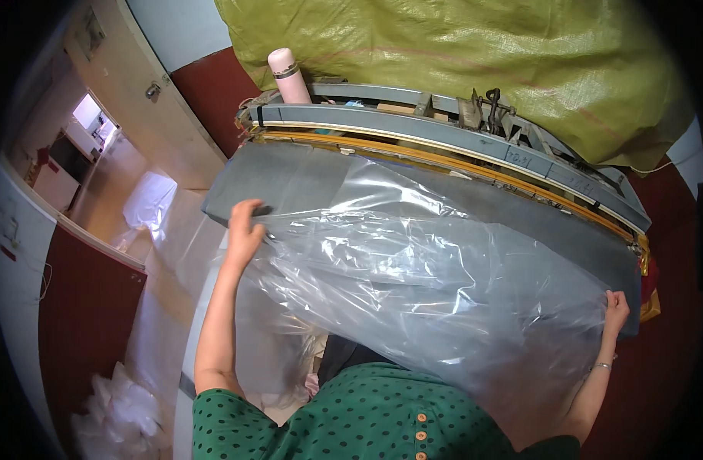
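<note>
A wide clear plastic sheet [397, 261] is spread across a long grey-topped bench [290, 180] and hangs down toward my body, creased and shiny. At its left end, my left hand [246, 230] is closed with bent fingers on the edge, where the folds draw together. My right hand [616, 307] pinches the far right edge of the sheet near the bench's right end. Between the hands the sheet sags in loose wrinkles.
Behind the grey top runs a metal frame [443, 132] with an orange-yellow strip [443, 157]. A pink bottle [288, 77] stands at its left. A green woven cover [459, 54] hangs behind. Crumpled plastic [121, 414] lies on the floor, left, near an open door [148, 84].
</note>
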The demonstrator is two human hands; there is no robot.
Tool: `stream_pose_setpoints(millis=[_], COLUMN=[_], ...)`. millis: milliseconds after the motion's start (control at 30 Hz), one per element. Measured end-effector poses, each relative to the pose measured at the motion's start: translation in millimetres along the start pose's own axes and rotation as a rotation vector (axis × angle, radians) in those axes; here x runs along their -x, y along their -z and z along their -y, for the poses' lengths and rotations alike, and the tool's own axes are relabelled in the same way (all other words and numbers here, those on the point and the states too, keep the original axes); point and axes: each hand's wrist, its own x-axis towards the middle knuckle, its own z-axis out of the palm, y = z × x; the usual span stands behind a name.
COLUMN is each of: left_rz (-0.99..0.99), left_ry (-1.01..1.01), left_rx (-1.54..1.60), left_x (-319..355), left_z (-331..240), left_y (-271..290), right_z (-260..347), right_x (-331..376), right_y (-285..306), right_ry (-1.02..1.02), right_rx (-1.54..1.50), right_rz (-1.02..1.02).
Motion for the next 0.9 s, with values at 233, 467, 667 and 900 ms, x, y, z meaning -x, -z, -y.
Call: stream_pose_setpoints(millis=[233, 467, 667, 900], left_rz=[0.450, 0.842, 0.559, 1.054], left_ry=[-0.247, 0.069, 0.148, 0.363], left_rx=[0.234, 0.415, 0.639, 0.451], left_x=[-41.5, -62.6, -64.4, -69.4], left_z=[-64.1, -65.1, -62.2, -80.5], left_y=[-26.8, -24.2, -27.8, -20.3], right_z=[-3.1, -7.8, -8.5, -1.4], right_x=[-0.8, 0.1, -0.4, 1.5], right_y=[1.0, -1.4, -3.8, -0.5], right_ry=[-0.003, 0.007, -0.015, -0.039], right_rx=[0.044, 0.048, 0.019, 0.023], right_rz=[-0.005, -0.033, -0.027, -0.006])
